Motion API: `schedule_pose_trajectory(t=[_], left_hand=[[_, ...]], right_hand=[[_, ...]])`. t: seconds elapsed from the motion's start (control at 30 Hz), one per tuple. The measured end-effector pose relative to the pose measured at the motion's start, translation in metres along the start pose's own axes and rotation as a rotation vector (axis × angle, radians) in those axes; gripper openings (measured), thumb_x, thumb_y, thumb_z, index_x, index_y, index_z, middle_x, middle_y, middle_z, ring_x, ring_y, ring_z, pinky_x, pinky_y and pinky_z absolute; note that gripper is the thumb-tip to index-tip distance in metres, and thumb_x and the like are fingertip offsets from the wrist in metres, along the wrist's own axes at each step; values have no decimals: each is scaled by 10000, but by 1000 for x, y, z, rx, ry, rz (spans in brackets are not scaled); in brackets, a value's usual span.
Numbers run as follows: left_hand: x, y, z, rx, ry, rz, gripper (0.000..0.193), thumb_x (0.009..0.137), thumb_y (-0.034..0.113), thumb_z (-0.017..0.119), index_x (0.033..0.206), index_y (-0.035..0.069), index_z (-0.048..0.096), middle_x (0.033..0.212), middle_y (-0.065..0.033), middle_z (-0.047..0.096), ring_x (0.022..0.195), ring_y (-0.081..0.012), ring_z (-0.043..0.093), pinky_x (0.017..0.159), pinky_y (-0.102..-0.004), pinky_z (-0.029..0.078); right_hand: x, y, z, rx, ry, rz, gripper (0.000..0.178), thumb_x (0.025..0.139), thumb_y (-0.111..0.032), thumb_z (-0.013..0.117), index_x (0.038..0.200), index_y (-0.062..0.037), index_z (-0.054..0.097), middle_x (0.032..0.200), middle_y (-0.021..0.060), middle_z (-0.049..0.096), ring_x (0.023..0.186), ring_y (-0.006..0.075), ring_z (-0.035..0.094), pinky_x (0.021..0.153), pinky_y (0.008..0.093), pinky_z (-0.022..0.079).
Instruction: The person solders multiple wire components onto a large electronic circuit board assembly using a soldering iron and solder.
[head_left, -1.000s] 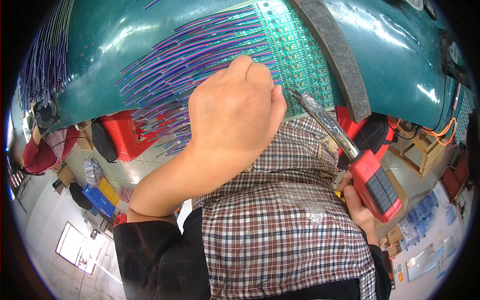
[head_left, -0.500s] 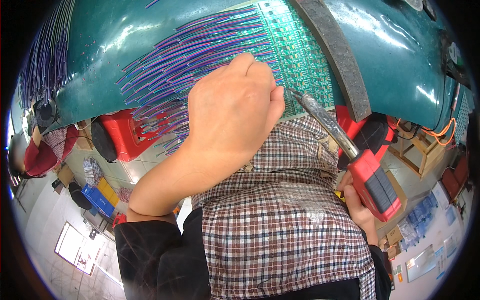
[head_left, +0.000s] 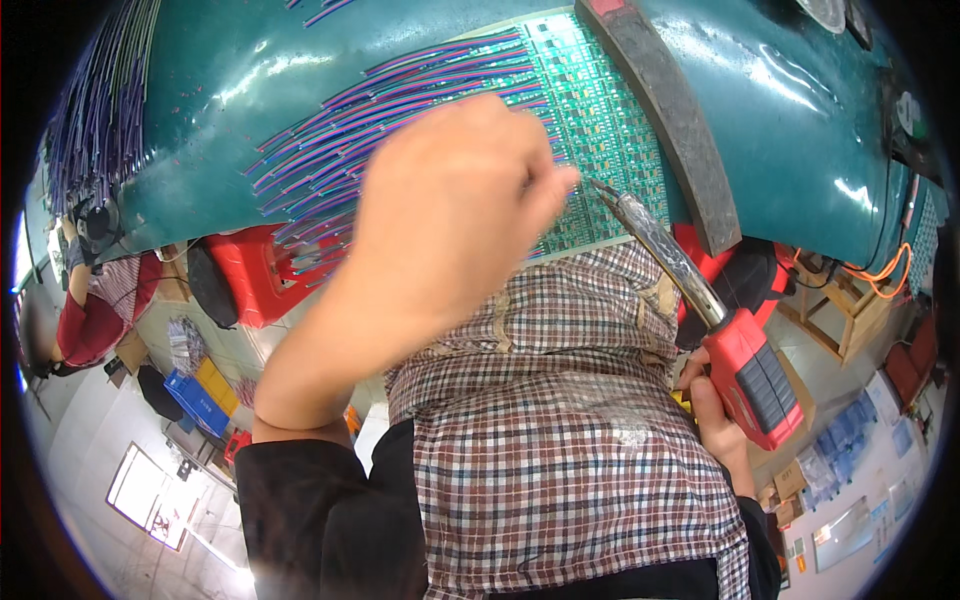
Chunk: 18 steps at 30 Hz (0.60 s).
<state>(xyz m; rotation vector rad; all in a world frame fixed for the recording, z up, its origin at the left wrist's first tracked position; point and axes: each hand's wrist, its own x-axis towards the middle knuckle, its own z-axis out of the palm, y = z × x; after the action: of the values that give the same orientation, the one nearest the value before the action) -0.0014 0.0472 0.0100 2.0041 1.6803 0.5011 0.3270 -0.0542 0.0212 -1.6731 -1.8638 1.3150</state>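
Apron cloth (head_left: 570,430) in brown and white check is nearest to me, below the two arms. By its right edge the right hand (head_left: 715,415) looks closed round a soldering iron (head_left: 755,375), whose bulky red and black handle hides part of the grip; its metal tip ends just beside the thumb of the left hand (head_left: 445,200). That hand is bunched over the work, knuckles up, and I cannot tell whether its fingertips are pinched on anything. Beneath and beyond it lies the green circuit board (head_left: 600,110), on the teal table (head_left: 800,140). Coloured wires (head_left: 330,150) trail leftward in rows from most of the board's left side, so I judge much of that done; the stretch nearest the apron shows none beside the hand and looks left to do, though the fist covers part. A dark bar (head_left: 690,140) runs along the board's right side. Another bunch of wires (head_left: 105,120) is at the far left. Down on the floor there, a blue crate (head_left: 190,397) sits against a yellow crate (head_left: 216,382), contents too small to make out. Cardboard boxes (head_left: 789,480) stand off to the right, insides unseen.
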Motion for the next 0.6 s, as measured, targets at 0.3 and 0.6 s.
schedule_pose_trajectory(t=[0.3, 0.6], left_hand=[[65, -63, -50, 311, 310, -59, 133, 880, 60, 740, 930, 18, 624, 896, -147, 615, 855, -323, 625, 775, -394, 506], [65, -51, -53, 23, 216, -252, 146, 896, 80, 744, 887, 8, 617, 888, -138, 589, 815, -302, 594, 751, -382, 488]], right_hand=[[5, 0, 4, 70, 18, -38, 214, 747, -75, 775, 948, -18, 731, 845, 116, 704, 706, 301, 700, 641, 385, 551], [4, 5, 5, 51, 9, -38, 260, 743, -75, 784, 990, -9, 738, 885, 133, 715, 722, 306, 714, 646, 377, 559]])
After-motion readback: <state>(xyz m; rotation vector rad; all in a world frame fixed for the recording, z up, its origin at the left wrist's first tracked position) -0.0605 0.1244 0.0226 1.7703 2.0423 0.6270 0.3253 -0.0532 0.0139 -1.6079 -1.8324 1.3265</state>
